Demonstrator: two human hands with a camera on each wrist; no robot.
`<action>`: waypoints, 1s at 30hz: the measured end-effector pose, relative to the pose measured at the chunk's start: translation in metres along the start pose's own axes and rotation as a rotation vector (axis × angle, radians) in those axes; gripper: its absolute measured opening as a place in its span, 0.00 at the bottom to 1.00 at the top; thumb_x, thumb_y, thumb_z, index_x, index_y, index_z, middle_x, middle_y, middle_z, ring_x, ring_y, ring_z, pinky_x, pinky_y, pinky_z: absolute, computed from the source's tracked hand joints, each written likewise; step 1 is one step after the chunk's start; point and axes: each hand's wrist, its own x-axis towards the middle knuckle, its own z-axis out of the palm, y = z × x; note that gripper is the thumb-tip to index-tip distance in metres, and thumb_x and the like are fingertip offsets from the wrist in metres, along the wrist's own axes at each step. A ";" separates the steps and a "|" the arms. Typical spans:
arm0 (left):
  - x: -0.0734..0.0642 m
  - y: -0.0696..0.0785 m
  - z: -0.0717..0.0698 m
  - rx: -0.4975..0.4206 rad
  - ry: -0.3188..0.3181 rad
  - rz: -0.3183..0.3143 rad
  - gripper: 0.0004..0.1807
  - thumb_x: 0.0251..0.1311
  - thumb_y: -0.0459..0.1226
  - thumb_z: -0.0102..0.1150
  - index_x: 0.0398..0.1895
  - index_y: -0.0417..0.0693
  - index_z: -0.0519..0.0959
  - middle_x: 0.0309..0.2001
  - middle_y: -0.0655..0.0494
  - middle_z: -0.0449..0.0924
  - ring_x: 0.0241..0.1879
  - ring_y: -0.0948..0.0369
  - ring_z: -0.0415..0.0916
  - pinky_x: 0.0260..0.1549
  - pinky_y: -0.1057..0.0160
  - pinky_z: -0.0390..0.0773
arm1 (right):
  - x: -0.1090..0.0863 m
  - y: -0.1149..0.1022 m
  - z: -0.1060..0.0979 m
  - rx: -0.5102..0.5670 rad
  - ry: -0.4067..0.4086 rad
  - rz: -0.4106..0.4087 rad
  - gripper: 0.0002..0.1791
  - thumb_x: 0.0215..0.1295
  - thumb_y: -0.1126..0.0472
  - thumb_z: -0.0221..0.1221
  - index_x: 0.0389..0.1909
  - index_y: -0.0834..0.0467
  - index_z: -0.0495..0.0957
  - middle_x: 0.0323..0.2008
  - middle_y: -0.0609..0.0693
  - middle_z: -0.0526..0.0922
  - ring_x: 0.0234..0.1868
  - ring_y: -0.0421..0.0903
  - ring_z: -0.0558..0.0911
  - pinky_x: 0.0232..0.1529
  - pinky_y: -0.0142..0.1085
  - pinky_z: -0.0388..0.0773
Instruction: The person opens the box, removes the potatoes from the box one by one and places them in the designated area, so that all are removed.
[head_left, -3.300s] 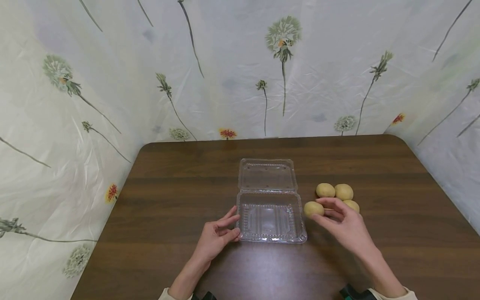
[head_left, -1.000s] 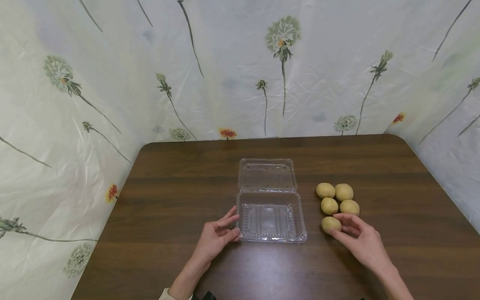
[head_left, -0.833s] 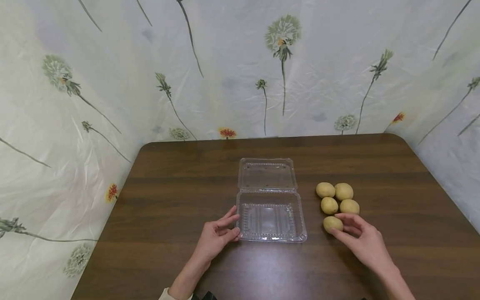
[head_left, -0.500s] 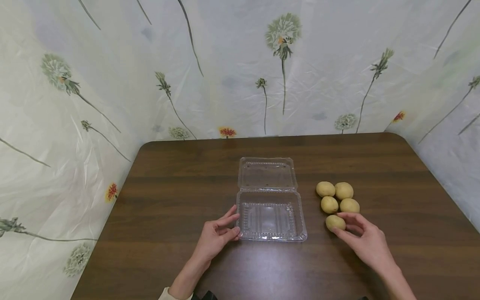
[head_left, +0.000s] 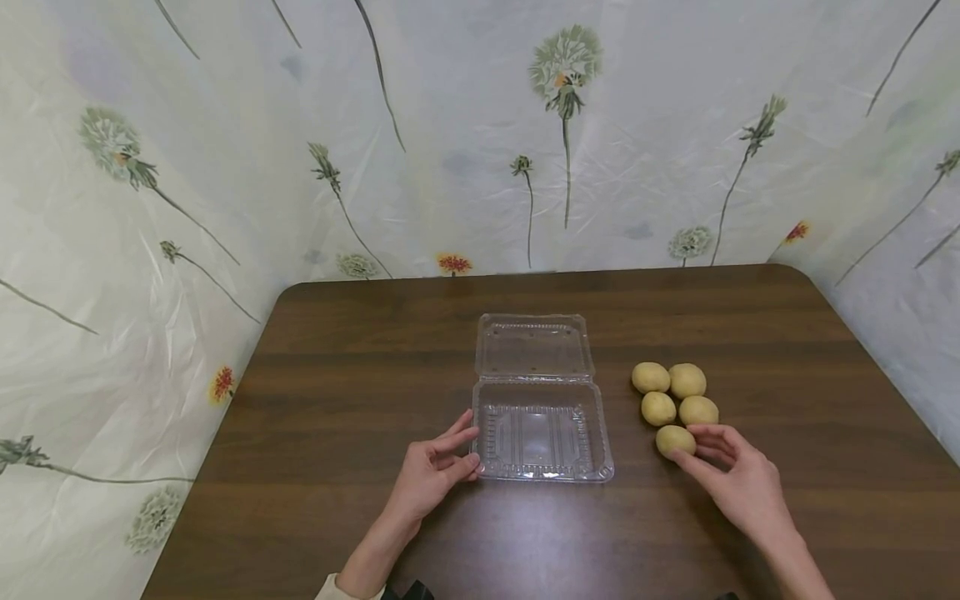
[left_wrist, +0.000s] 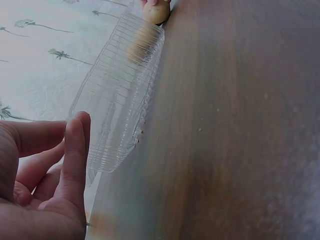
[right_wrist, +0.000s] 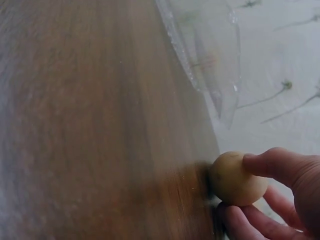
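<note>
A clear plastic clamshell container [head_left: 542,471] lies on the table with its lid [head_left: 534,348] folded back away from me. My left hand [head_left: 429,479] holds its left rim near the front corner; in the left wrist view, thumb and finger meet at that rim. To the right of the container, my right hand [head_left: 738,483] pinches a small yellowish potato [head_left: 675,442] between thumb and fingers, low at the table. Behind this potato sit several similar potatoes [head_left: 650,377] in two short rows close together. The right wrist view shows the held potato [right_wrist: 235,180] from the side.
A dark brown wooden table [head_left: 360,375] with rounded far corners carries everything. Behind it and at the sides hangs a pale sheet [head_left: 450,167] printed with dandelions. The container stands between my hands, with a gap of bare wood before the potatoes.
Over the last second my right hand has slid its potato slightly right and away from me, closer to the group. Earlier it held a potato beside the container. My left hand stays put.
</note>
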 end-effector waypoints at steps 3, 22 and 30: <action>-0.001 0.001 0.000 0.002 -0.001 -0.002 0.24 0.59 0.24 0.62 0.61 0.32 0.74 0.70 0.54 0.64 0.29 0.62 0.80 0.39 0.63 0.83 | -0.001 -0.002 -0.001 -0.017 0.014 0.018 0.28 0.57 0.44 0.69 0.55 0.53 0.77 0.45 0.54 0.86 0.37 0.21 0.77 0.33 0.22 0.69; -0.004 0.003 0.003 -0.013 0.042 0.057 0.22 0.60 0.27 0.64 0.58 0.29 0.76 0.68 0.51 0.67 0.39 0.56 0.83 0.37 0.63 0.84 | -0.003 0.000 -0.009 -0.027 0.150 0.042 0.20 0.58 0.46 0.69 0.47 0.53 0.83 0.35 0.49 0.88 0.30 0.19 0.78 0.34 0.15 0.69; -0.002 0.005 0.004 0.037 0.058 0.128 0.20 0.64 0.31 0.62 0.57 0.30 0.77 0.67 0.49 0.69 0.36 0.49 0.84 0.37 0.60 0.84 | -0.002 -0.014 -0.013 0.003 0.226 -0.036 0.12 0.63 0.50 0.66 0.43 0.51 0.85 0.39 0.43 0.86 0.37 0.19 0.77 0.34 0.15 0.74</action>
